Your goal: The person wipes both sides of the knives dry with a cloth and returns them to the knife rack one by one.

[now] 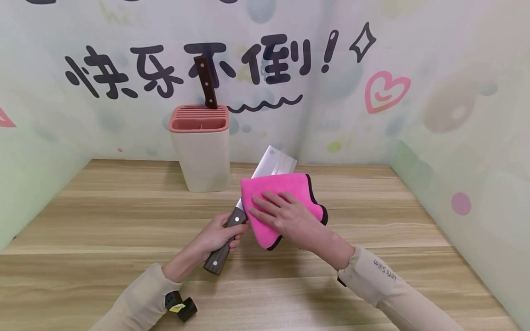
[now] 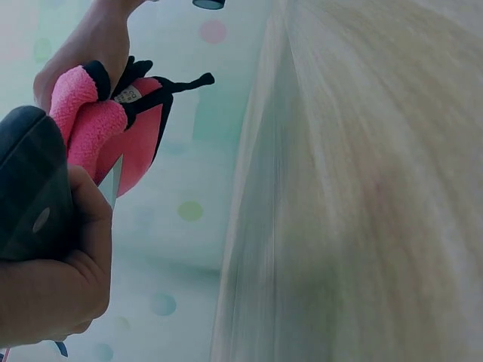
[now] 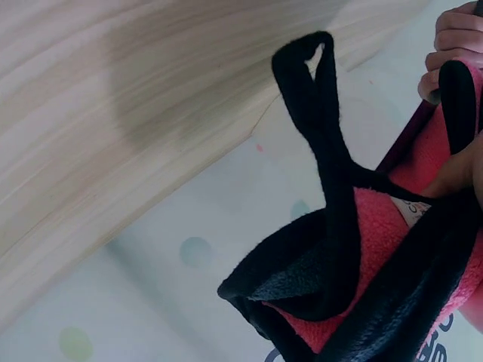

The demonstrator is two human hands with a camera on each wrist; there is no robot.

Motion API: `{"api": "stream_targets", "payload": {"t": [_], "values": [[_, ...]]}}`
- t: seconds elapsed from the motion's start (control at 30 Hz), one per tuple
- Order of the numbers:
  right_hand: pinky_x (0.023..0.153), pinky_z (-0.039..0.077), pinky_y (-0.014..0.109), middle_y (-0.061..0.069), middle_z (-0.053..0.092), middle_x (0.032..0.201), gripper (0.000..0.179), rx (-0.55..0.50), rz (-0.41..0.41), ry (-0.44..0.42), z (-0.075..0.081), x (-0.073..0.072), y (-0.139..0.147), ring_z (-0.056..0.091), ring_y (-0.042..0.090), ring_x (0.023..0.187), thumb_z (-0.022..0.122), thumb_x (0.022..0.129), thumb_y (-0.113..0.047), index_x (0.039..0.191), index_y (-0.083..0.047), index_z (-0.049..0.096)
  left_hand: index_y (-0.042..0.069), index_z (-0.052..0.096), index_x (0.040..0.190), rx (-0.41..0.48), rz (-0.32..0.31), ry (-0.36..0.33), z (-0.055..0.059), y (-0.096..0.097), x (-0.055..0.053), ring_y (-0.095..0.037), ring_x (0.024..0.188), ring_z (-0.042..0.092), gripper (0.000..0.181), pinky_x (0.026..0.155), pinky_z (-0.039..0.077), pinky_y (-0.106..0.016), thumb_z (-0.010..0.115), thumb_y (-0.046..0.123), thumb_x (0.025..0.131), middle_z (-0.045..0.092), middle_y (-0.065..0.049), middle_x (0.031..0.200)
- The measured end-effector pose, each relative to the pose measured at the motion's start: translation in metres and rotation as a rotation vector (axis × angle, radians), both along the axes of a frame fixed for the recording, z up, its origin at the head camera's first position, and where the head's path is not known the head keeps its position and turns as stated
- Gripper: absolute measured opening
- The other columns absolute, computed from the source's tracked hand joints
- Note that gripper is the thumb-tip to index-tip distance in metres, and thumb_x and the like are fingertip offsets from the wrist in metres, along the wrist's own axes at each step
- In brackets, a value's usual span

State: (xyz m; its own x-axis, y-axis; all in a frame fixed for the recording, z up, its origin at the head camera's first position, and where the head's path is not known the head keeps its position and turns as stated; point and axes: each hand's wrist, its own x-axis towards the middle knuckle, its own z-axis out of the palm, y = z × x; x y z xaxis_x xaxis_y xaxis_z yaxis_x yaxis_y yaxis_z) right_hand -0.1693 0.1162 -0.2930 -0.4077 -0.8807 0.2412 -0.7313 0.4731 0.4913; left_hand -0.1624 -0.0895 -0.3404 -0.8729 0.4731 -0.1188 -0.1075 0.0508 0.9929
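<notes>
A cleaver (image 1: 266, 164) is held aslant over the table, its broad blade pointing away. My left hand (image 1: 217, 235) grips its dark riveted handle (image 2: 30, 188). A pink cloth (image 1: 285, 186) with black edging covers much of the blade, leaving the far end bare. On top of this cloth, my right hand (image 1: 290, 220) spreads its fingers, with its thumb hidden in the head view. The right wrist view shows the thumb (image 3: 456, 175) on the cloth's underside, among black-edged folds, so the hand holds cloth and blade between thumb and fingers.
A white knife block (image 1: 203, 161) with a pink slotted top stands at the back left. One brown-handled knife (image 1: 207, 82) sticks up from it. The wooden table (image 1: 103, 207) ends at a printed backdrop (image 1: 331, 119), with pale side panels left and right.
</notes>
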Motion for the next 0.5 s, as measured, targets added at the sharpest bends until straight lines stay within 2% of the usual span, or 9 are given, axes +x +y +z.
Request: {"api": "stream_targets", "payload": {"t": [0.13, 0.23, 0.5], "values": [[0.097, 0.036, 0.036, 0.003, 0.048, 0.13, 0.054, 0.008, 0.005, -0.026, 0.0023, 0.0013, -0.0018, 0.042, 0.023, 0.12, 0.069, 0.076, -0.011, 0.126, -0.018, 0.051, -0.003, 0.046, 0.091, -0.017, -0.009, 0.023, 0.0004, 0.0, 0.0004, -0.005, 0.045, 0.04, 0.014, 0.043, 0.038, -0.019, 0.051, 0.009, 0.088, 0.043, 0.0, 0.058], [0.096, 0.037, 0.036, 0.002, 0.048, 0.13, 0.053, 0.017, 0.008, -0.013, 0.0031, 0.0017, -0.0028, 0.042, 0.022, 0.12, 0.068, 0.077, -0.011, 0.126, -0.019, 0.051, -0.004, 0.046, 0.091, -0.027, -0.019, 0.037, 0.0005, -0.0001, 0.0008, -0.005, 0.045, 0.041, 0.014, 0.043, 0.038, -0.019, 0.049, 0.009, 0.089, 0.043, 0.0, 0.058], [0.095, 0.038, 0.037, 0.002, 0.048, 0.13, 0.053, 0.018, -0.021, -0.039, 0.0051, 0.0017, -0.0048, 0.042, 0.023, 0.12, 0.069, 0.077, -0.012, 0.126, -0.019, 0.051, -0.007, 0.046, 0.095, -0.023, -0.042, 0.043, -0.0001, 0.0002, 0.0014, -0.005, 0.045, 0.041, 0.015, 0.043, 0.039, -0.019, 0.048, 0.006, 0.089, 0.044, 0.0, 0.059]]}}
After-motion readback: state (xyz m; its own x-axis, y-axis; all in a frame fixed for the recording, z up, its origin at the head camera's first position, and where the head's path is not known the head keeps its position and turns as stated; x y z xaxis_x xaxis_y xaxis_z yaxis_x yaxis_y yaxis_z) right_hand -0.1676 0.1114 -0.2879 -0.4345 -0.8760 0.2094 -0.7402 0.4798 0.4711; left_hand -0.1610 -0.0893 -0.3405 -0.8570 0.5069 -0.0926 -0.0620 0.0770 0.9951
